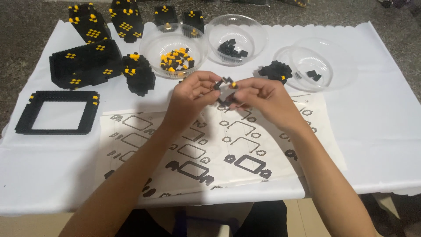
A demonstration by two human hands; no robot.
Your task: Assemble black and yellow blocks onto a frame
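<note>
Both forearms rise from the lower frame; left hand and right hand together pinch a small brick assembly at centre: probably light, rigid, easily snapped apart, best gripped by its edges.

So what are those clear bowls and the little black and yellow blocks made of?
The bowls look like thin clear plastic: see-through, with glossy glints on the rims. The blocks seem hard plastic too: tiny studded bricks in flat black and yellow. The piece held between both hands looks the same, though it is too small to be sure.
</note>
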